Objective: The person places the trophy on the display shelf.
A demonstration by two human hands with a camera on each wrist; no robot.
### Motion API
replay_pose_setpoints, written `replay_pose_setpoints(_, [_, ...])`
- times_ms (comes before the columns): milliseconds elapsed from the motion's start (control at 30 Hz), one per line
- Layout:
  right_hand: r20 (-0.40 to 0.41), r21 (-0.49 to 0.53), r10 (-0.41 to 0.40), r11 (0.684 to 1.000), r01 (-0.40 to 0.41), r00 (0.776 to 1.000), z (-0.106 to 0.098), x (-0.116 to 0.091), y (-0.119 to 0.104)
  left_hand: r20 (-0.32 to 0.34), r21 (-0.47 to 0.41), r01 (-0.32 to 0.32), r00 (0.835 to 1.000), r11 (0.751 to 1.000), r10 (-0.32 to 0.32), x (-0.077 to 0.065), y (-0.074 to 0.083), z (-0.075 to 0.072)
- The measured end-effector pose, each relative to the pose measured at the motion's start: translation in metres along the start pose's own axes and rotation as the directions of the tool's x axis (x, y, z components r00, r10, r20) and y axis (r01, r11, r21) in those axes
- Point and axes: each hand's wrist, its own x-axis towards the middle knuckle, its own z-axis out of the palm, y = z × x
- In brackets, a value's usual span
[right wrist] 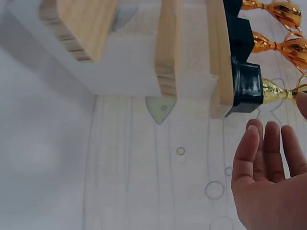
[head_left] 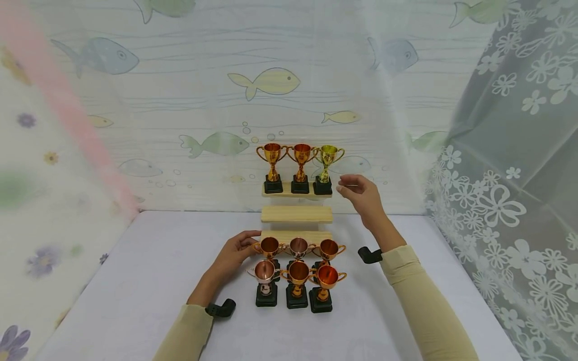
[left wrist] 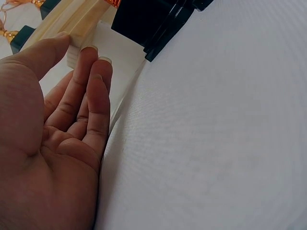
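Three trophy cups on black bases line the top step of a wooden stand. The one at the right end is a yellow-gold trophy (head_left: 324, 170); the other two are orange-gold, the middle trophy (head_left: 300, 170) among them. Just right of the yellow-gold trophy, my right hand (head_left: 361, 198) is raised with relaxed fingers and holds nothing. My left hand (head_left: 235, 255) is at the left end of the bottom step (head_left: 295, 234). In the left wrist view its thumb (left wrist: 50, 50) rests at the wooden end, the other fingers extended beside it.
Several trophies stand in two rows on the white table (head_left: 135, 281) before the stand, including a rose-coloured trophy (head_left: 265, 283) and a red-orange trophy (head_left: 324, 286). The stand's middle step (head_left: 296, 214) is bare wood. A fish-print curtain (head_left: 217, 75) hangs behind.
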Motion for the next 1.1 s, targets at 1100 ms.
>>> replay_pose_setpoints(1100, [0.497, 0.033, 0.005, 0.999, -0.025, 0.868, -0.021, -0.084, 0.056, -0.014, 0.001, -0.002, 1.0, 1.0, 0.002, 0.011, -0.03, -0.003])
